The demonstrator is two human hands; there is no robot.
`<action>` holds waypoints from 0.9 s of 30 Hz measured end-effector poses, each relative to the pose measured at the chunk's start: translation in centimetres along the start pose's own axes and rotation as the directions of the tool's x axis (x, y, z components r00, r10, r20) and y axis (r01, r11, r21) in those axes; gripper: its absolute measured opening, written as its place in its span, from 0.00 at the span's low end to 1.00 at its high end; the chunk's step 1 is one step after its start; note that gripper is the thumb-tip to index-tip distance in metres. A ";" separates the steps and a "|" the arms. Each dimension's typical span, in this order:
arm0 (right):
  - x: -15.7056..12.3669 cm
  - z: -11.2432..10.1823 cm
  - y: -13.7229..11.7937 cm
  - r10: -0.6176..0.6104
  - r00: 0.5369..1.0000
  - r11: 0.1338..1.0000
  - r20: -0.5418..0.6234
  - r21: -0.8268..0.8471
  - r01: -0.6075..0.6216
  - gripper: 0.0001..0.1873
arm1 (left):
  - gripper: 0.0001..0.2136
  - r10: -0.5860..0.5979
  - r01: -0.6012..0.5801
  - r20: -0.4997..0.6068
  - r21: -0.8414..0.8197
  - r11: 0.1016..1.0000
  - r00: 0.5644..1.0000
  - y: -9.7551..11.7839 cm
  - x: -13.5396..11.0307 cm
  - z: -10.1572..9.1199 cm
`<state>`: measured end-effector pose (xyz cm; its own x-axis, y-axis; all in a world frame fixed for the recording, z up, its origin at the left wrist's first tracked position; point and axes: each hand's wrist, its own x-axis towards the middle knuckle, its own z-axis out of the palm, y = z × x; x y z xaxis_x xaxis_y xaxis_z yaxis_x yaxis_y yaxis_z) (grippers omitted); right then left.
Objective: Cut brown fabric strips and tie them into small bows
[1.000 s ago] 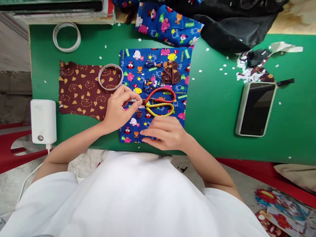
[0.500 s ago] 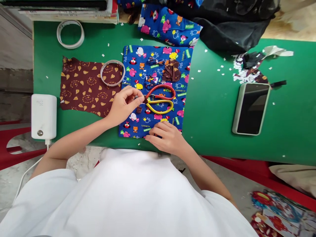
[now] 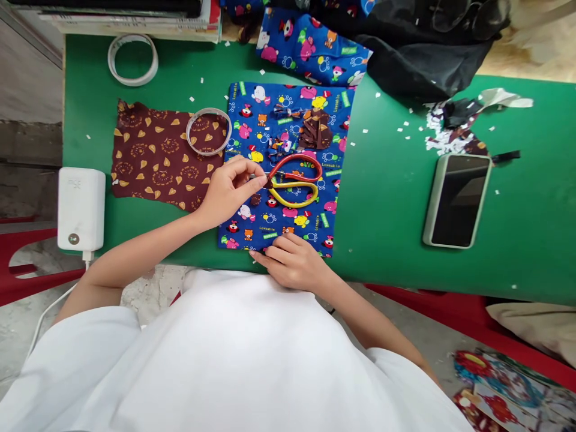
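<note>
My left hand (image 3: 228, 191) is pinched around the blade end of the scissors (image 3: 294, 180), whose red and yellow handles lie on a blue cartoon-print cloth (image 3: 333, 198) spread on the green table (image 3: 387, 198). My right hand (image 3: 290, 261) rests at the cloth's near edge with its fingers curled together; what they hold is hidden. Small folded maroon pieces (image 3: 315, 131) and blue folded pieces (image 3: 281, 144) lie on the cloth beyond the scissors.
A maroon leaf-print cloth (image 3: 153, 159) lies to the left with a tape ring (image 3: 208, 131) on its corner. Another tape roll (image 3: 132, 59) sits at the far left. A phone (image 3: 456, 200), paper scraps (image 3: 443, 129), a white charger (image 3: 81, 209) and black fabric (image 3: 423, 54) are around.
My right hand has slid back from beside the scissors to the cloth's near edge. My left hand stays pinched on the scissors' blades.
</note>
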<state>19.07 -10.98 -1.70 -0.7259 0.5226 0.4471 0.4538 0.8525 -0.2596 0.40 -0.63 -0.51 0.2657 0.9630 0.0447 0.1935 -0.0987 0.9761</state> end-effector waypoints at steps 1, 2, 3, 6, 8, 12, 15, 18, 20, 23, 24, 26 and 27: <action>0.0 0.0 0.0 0.013 1.000 1.000 0.004 0.027 -0.014 0.10 | 0.17 -0.003 0.003 0.004 0.003 1.000 1.000 0.0 0.0 0.0; 0.0 0.0 -0.1 0.027 1.000 0.998 0.010 0.053 -0.027 0.10 | 0.17 -0.005 0.005 0.007 0.005 1.000 1.000 0.0 0.0 0.0; -0.1 0.0 -0.2 0.040 0.999 0.996 0.016 0.074 -0.041 0.11 | 0.17 -0.007 0.007 0.008 0.006 1.000 1.000 0.0 0.0 0.0; -0.1 0.0 -0.4 0.094 0.995 0.990 0.015 0.100 -0.095 0.10 | 0.17 -0.011 0.011 0.007 0.009 1.000 1.000 -0.1 0.0 0.0; 0.0 0.1 -0.5 0.134 0.991 0.986 0.016 0.099 -0.135 0.08 | 0.16 -0.011 0.011 0.004 0.011 1.000 1.000 -0.2 0.0 0.0; 0.1 0.5 -0.8 0.191 0.982 0.977 -0.005 0.092 -0.190 0.09 | 0.15 0.002 -0.002 -0.001 0.020 1.000 1.000 -0.2 0.0 0.0; 0.1 0.8 -1.0 0.247 0.968 0.963 -0.040 0.119 -0.241 0.06 | 0.15 0.007 -0.007 -0.001 0.009 1.000 1.000 -0.1 0.0 0.0; 0.1 1.1 -1.1 0.304 0.951 0.945 -0.060 0.143 -0.293 0.03 | 0.15 -0.004 0.004 0.001 0.005 1.000 1.000 -0.1 0.0 0.0; 0.1 1.2 -1.2 0.326 0.943 0.937 -0.066 0.156 -0.313 0.03 | 0.15 -0.015 0.015 0.003 0.009 1.000 1.000 -0.1 0.0 0.0; 0.1 1.2 -1.2 0.339 0.939 0.930 -0.065 0.174 -0.324 0.04 | 0.15 -0.014 0.014 0.004 0.004 1.000 1.000 -0.1 0.0 0.0; 0.1 1.2 -1.2 0.340 0.938 0.929 -0.065 0.175 -0.325 0.04 | 0.15 -0.011 0.011 0.003 -0.001 1.000 1.000 -0.1 0.0 0.0; 0.1 1.2 -1.2 0.340 0.938 0.931 -0.071 0.170 -0.324 0.05 | 0.15 -0.010 0.010 0.006 -0.007 1.000 1.000 -0.1 0.0 -0.1; 0.1 1.2 -1.2 0.337 0.938 0.933 -0.078 0.164 -0.321 0.05 | 0.15 -0.011 0.011 0.008 -0.010 1.000 1.000 -0.1 0.0 0.0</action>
<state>17.80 -11.90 -2.38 -0.4878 0.7764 0.3990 0.5719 0.6296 -0.5259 0.33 -0.60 -0.61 0.2712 0.9620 0.0326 0.1871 -0.0859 0.9786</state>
